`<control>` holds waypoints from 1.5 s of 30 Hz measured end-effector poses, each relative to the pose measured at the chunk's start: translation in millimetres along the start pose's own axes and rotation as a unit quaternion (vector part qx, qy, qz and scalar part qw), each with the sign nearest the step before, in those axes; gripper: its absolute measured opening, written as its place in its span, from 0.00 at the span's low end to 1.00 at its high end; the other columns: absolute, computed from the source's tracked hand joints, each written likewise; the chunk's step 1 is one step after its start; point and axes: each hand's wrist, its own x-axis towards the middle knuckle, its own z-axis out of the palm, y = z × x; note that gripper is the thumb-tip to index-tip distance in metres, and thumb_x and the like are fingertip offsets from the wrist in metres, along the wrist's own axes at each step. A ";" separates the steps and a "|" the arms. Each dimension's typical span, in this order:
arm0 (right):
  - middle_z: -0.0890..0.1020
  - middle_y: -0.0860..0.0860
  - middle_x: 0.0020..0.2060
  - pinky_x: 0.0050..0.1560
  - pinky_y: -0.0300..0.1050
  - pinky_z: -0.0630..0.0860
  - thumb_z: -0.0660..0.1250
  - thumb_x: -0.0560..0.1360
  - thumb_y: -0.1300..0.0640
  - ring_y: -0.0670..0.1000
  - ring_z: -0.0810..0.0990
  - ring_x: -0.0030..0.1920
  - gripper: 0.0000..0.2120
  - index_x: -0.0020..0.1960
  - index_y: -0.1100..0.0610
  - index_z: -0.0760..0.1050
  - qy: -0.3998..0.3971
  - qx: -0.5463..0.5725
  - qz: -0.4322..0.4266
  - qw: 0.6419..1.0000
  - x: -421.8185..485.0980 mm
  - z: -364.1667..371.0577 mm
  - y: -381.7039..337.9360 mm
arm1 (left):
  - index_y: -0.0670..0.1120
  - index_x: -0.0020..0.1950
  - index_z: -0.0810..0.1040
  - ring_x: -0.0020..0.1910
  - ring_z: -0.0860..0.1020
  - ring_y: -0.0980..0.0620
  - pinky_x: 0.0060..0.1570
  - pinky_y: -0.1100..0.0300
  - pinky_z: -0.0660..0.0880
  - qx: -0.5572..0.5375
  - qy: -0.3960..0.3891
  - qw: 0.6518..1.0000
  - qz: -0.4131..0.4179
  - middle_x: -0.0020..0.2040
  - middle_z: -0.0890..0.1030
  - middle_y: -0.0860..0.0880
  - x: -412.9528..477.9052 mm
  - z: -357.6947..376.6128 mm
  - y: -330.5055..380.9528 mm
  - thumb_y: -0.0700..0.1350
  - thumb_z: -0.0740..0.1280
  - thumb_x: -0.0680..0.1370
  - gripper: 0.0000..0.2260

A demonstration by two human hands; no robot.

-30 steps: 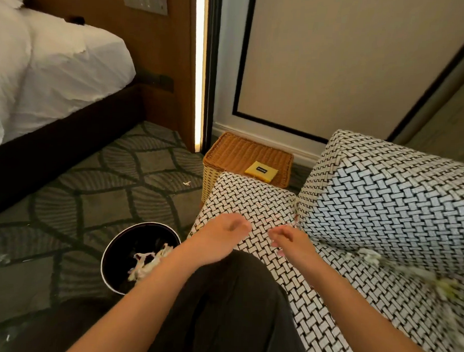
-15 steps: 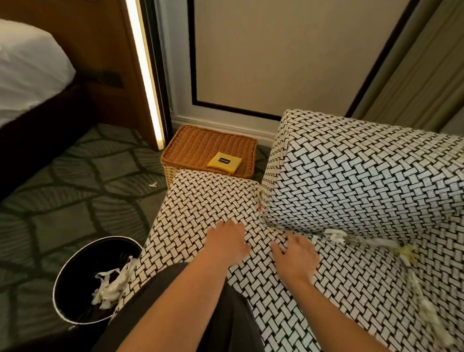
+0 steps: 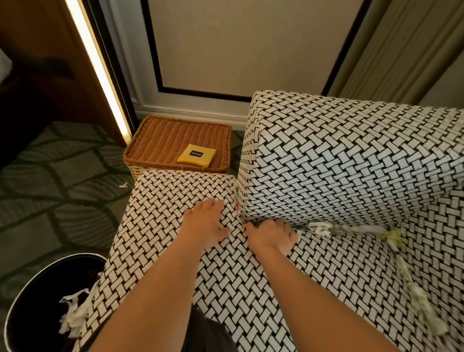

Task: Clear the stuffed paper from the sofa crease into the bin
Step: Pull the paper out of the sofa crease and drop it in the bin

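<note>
A black-and-white woven sofa (image 3: 345,167) fills the right half of the view. Shredded white and yellow paper (image 3: 356,230) is stuffed along the crease under the armrest and down the back crease at the right. My left hand (image 3: 204,225) rests flat on the seat cushion, fingers straight. At the crease, my right hand (image 3: 272,234) has its fingers curled into the gap at the paper's left end; whether they pinch paper is hidden. A round black bin (image 3: 28,316) with paper shreds inside stands on the floor at lower left.
A wicker basket (image 3: 158,143) with a yellow pouch (image 3: 196,155) on its lid stands beyond the seat's end. A paper scrap (image 3: 123,185) lies on the patterned carpet. A lit strip and dark wood panel stand at left, a curtain at upper right.
The view swung right and closer to the sofa. Both hands moved forward; the left came down flat on the seat and the right reached into the crease.
</note>
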 end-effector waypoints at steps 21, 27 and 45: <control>0.64 0.46 0.21 0.19 0.31 0.54 0.61 0.79 0.54 0.43 0.57 0.19 0.13 0.36 0.57 0.68 -0.487 0.309 0.081 0.813 63.9 -43.3 38.2 | 0.48 0.75 0.36 0.72 0.31 0.44 0.69 0.39 0.37 0.026 -0.105 0.994 0.007 0.75 0.34 0.50 81.2 1.6 20.7 0.61 0.74 0.62 0.58; 0.63 0.45 0.20 0.19 0.30 0.53 0.57 0.80 0.59 0.42 0.58 0.18 0.12 0.38 0.58 0.68 -0.542 0.361 0.094 0.753 70.1 -44.9 42.3 | 0.47 0.75 0.37 0.72 0.32 0.43 0.68 0.37 0.37 0.020 -0.106 0.994 0.005 0.76 0.36 0.49 88.5 -0.4 25.7 0.58 0.75 0.62 0.57; 0.71 0.45 0.23 0.17 0.30 0.54 0.61 0.78 0.55 0.42 0.58 0.19 0.10 0.39 0.54 0.69 -0.489 0.416 0.058 0.764 53.7 -34.7 39.7 | 0.51 0.75 0.56 0.75 0.43 0.46 0.70 0.37 0.42 0.000 -0.044 0.998 0.048 0.76 0.51 0.50 88.3 0.5 24.4 0.55 0.75 0.63 0.45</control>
